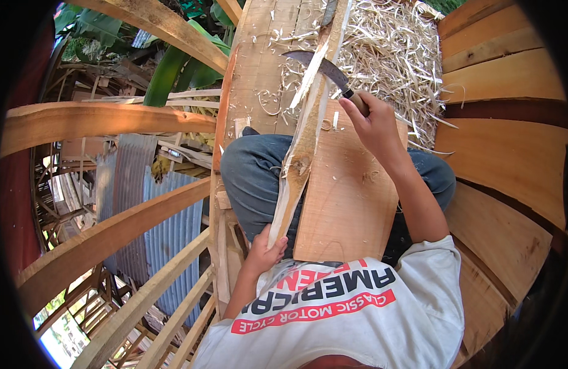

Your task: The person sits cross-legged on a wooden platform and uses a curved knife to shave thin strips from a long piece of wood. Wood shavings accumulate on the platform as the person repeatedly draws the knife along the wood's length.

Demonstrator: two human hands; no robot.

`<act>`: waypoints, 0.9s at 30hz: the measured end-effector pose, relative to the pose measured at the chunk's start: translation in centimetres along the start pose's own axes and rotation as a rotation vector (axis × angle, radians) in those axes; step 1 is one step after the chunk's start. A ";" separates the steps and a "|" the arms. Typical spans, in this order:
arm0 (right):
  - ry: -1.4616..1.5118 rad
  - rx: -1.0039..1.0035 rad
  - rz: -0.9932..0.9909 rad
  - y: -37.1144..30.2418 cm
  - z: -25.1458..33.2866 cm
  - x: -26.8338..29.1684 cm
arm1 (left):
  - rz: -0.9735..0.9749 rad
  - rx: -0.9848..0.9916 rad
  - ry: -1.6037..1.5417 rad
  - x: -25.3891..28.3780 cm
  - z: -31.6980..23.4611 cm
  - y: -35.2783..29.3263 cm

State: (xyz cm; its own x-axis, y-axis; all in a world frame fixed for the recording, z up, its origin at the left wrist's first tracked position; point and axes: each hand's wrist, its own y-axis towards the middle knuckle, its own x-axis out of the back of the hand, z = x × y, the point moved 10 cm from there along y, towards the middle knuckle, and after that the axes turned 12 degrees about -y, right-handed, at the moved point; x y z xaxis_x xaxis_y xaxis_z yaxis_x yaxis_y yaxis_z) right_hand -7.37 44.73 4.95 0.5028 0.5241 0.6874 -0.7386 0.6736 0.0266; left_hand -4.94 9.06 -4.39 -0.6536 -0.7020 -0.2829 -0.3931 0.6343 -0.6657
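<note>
Head view, looking straight down: left hand (pixel 264 251) wraps its fingers around the lower end of a long, pale wooden stick (pixel 301 147), close against the person's white shirt (pixel 351 307). The stick runs up and slightly right from that grip, across the lap and out over the planks ahead; its surface is rough and partly split, with a knot about midway.

Right hand (pixel 375 126) is clenched on the handle of a curved knife (pixel 324 66) — fingers fully closed around it, the arm stretched forward. The dark blade sweeps up and left from the fist and meets the stick near its upper part, where a pale sliver stands away from the wood.

Under the stick lies a flat, reddish wooden board (pixel 348 197), resting on the person's jeans-clad legs (pixel 253 172); the stick lies along the board's left edge.

Beyond the knife, a heap of thin curled wood shavings (pixel 394 49) covers the floor planks (pixel 511 141) (a few loose curls also sit on the plank at upper middle). To the left, wooden railings (pixel 106 237) curve past, with corrugated metal sheets (pixel 161 215) and green leaves (pixel 173 67) beyond them — well apart from the hands.
</note>
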 end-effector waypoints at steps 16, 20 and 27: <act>0.022 -0.048 0.083 2.0 -1.0 -0.9 | -0.015 -0.009 0.029 -0.1 -0.3 0.0; -0.133 0.045 -0.044 1.8 0.1 0.4 | -0.011 0.019 0.012 -0.2 -0.5 0.0; 0.470 -0.327 0.492 1.2 -1.9 -2.7 | -0.002 0.009 0.026 0.2 0.0 0.2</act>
State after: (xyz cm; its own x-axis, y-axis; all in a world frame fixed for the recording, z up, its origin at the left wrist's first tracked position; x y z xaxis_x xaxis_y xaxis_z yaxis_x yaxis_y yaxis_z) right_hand -8.73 45.15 1.74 0.3424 0.9220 0.1805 -0.7932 0.3867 -0.4705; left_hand -5.08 9.04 -4.57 -0.6692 -0.6947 -0.2638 -0.3886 0.6298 -0.6726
